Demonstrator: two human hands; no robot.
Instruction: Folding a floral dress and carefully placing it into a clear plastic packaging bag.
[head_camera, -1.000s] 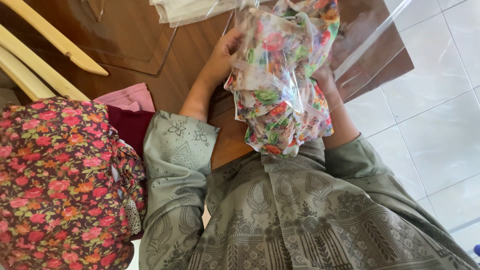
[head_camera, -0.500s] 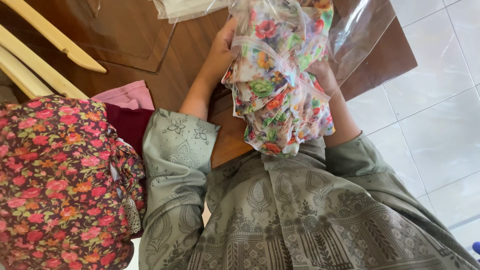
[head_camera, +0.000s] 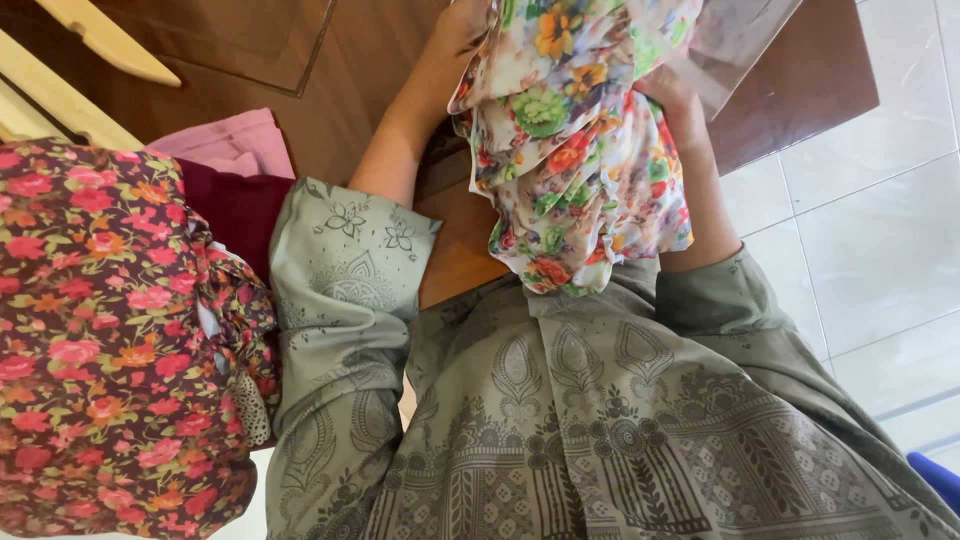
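Observation:
A folded light floral cloth (head_camera: 575, 150) hangs between both my hands above the edge of a dark wooden table (head_camera: 370, 80). Its upper part goes into a clear plastic bag (head_camera: 735, 35) at the top of the view. My left hand (head_camera: 455, 40) grips the cloth's left edge near the top, partly cut off by the frame. At the cloth's right side, by the bag's mouth, my right hand (head_camera: 675, 100) holds it, fingers partly hidden behind the fabric. Green patterned sleeves cover my arms.
A pile of dark red floral fabric (head_camera: 110, 340) fills the left side, with pink cloth (head_camera: 230, 140) and maroon cloth (head_camera: 235, 205) beside it. Pale wooden slats (head_camera: 90, 45) lie at the upper left. White floor tiles (head_camera: 880, 230) are on the right.
Both hands and the floral cloth have moved up toward the top of the view. More of the cloth now hangs free of the clear bag than before.

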